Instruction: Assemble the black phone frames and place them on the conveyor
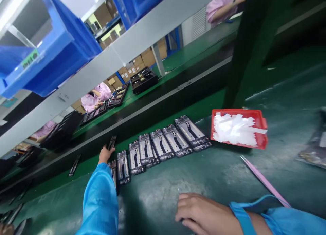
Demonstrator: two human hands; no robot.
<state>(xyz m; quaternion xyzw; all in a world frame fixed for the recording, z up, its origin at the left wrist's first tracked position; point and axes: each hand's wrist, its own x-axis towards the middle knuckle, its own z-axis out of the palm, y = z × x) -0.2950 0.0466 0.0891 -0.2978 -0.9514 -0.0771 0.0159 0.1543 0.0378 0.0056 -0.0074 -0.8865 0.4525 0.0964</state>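
1. Hands differ in posture: the left hand point(104, 156) reaches out, fingers at the near part of a dark phone point(112, 142); whether they close on it I cannot tell. The right hand point(196, 209) lies low over the bench point(158, 208), fingers loosely curled; whether it holds anything is hidden.
2. That phone sits at the far left end of a row of opened phones point(163, 145). Its long axis runs away from the person, far end leaning right in view.
3. Each phone should be light, stiff and rather slippery, with fragile exposed boards; the long side edges look the safest hold, clear of the dark ribbon down the middle.
4. The row's phones also point away, far ends leaning left in view, more so toward the right, where some overlap.
5. Right of the row stands a red tray point(264, 138) of white strips point(234, 130). Pink tweezers point(265, 180) lie beside the right forearm, tips toward the tray.
6. Beyond, blue bins point(76, 41) sit above, and pink-sleeved co-workers appear across the way.
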